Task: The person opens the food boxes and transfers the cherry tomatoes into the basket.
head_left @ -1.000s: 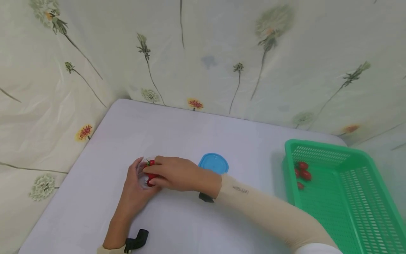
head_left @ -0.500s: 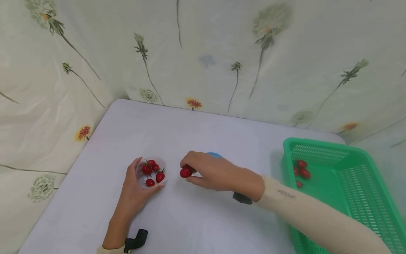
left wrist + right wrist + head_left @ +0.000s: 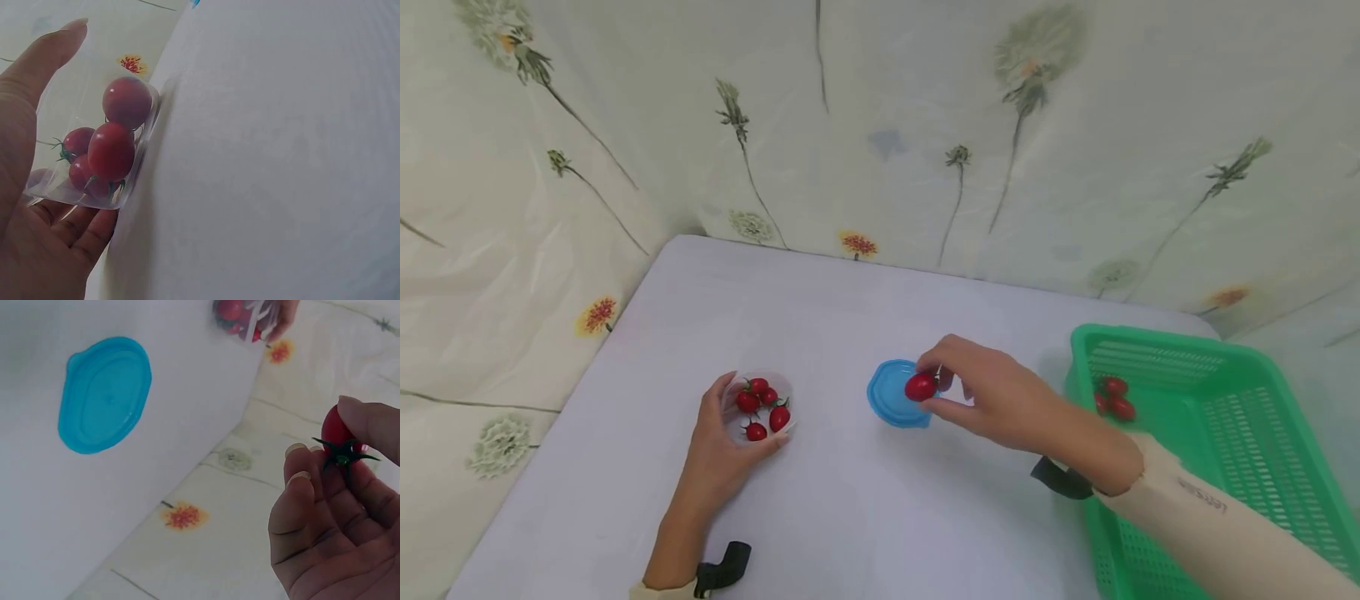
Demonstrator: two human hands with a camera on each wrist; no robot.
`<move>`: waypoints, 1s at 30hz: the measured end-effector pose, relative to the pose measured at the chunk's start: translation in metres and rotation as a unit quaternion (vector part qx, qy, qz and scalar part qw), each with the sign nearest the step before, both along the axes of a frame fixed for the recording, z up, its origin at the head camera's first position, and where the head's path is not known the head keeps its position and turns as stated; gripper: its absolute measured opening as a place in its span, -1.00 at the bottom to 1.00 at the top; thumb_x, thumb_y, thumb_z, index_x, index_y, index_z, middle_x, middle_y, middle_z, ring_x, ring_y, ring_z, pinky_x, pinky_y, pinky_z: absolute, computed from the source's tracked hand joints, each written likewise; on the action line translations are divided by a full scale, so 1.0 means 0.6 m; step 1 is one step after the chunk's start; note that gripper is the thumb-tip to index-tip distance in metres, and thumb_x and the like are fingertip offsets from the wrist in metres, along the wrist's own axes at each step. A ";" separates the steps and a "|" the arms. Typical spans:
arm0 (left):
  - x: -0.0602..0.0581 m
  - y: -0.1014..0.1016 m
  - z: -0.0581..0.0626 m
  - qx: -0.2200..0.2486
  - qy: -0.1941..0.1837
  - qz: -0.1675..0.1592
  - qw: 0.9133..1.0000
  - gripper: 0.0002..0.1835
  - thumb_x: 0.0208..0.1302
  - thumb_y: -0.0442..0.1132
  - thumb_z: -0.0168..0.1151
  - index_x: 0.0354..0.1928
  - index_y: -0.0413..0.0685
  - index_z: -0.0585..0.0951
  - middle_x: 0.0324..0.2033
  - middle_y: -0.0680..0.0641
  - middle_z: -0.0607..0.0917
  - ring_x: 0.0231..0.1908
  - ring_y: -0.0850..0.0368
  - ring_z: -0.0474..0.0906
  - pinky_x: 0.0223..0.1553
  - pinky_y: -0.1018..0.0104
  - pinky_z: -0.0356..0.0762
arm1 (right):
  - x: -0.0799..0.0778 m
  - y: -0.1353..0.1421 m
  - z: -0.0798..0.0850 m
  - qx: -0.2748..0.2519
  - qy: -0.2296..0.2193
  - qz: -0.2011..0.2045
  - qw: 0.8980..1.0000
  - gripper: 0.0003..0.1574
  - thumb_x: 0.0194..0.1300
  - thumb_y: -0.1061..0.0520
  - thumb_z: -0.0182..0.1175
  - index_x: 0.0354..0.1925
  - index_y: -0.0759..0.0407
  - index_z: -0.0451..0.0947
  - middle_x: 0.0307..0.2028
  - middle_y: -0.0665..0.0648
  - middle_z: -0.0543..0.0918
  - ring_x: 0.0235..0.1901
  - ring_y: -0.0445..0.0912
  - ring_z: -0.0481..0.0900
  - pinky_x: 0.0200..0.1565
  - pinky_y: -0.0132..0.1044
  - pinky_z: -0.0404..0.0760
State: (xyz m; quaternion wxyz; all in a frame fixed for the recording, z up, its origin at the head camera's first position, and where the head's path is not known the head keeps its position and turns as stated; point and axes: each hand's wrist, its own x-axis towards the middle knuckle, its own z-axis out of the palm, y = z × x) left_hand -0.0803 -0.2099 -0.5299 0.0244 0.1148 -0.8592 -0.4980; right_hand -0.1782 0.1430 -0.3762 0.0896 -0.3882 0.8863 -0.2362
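Observation:
My left hand [image 3: 718,454] holds a clear plastic container [image 3: 94,202] at the table's left side, thumb on one side and fingers on the other. Several red cherry tomatoes [image 3: 111,152] with green stems lie inside it. To the right, my right hand [image 3: 992,396] pinches one cherry tomato [image 3: 921,387] between thumb and fingers. Its green calyx [image 3: 342,454] faces the right wrist camera. In the head view this tomato overlaps the right edge of a blue plastic lid [image 3: 890,400], which lies on the table between both hands.
A green slatted basket [image 3: 1165,340] stands at the right, with several red tomatoes [image 3: 1122,408] at its left side; my right forearm crosses over it. The white-covered table [image 3: 835,500] meets a flower-patterned sheet [image 3: 910,192] behind and at the left.
My right hand has drawn away from the container to the right, carrying a cherry tomato up beside the blue lid. My left hand stays on the container, and its tomatoes now show.

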 end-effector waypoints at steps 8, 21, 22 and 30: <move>-0.001 0.000 0.002 -0.003 0.000 0.001 1.000 0.25 0.05 0.09 0.66 0.64 0.15 0.02 0.50 -0.10 0.33 0.48 -0.15 0.27 0.32 -0.28 0.42 | 0.016 0.055 -0.001 -0.016 0.002 -0.044 0.999 -0.50 0.21 0.05 0.58 0.07 -0.06 0.61 -0.11 -0.18 0.65 -0.15 -0.20 0.62 -0.25 -0.30 0.70; -0.002 -0.002 0.003 -0.002 0.005 0.003 1.000 0.25 0.04 0.10 0.67 0.63 0.14 0.04 0.49 -0.11 0.34 0.48 -0.14 0.27 0.32 -0.27 0.43 | 0.028 0.196 0.001 -0.067 0.060 -0.167 0.982 -0.48 0.16 0.30 0.56 0.04 0.09 0.58 -0.23 -0.05 0.70 -0.39 -0.24 0.59 -0.47 -0.41 0.58; -0.002 -0.002 0.003 -0.001 0.005 0.003 1.000 0.25 0.04 0.10 0.67 0.63 0.14 0.03 0.49 -0.11 0.34 0.48 -0.14 0.27 0.32 -0.27 0.43 | 0.027 0.210 -0.001 -0.068 0.065 -0.177 0.980 -0.47 0.16 0.31 0.55 0.05 0.10 0.58 -0.26 -0.05 0.70 -0.41 -0.25 0.58 -0.48 -0.42 0.55; -0.002 0.000 0.001 -0.001 0.000 0.003 1.000 0.25 0.02 0.06 0.68 0.63 0.13 0.04 0.49 -0.12 0.34 0.47 -0.15 0.28 0.29 -0.26 0.47 | 0.015 0.295 -0.013 -0.044 0.081 -0.217 0.972 -0.49 0.25 0.25 0.51 0.14 0.01 0.64 -0.17 -0.04 0.74 -0.21 -0.46 0.56 -0.21 -0.60 0.52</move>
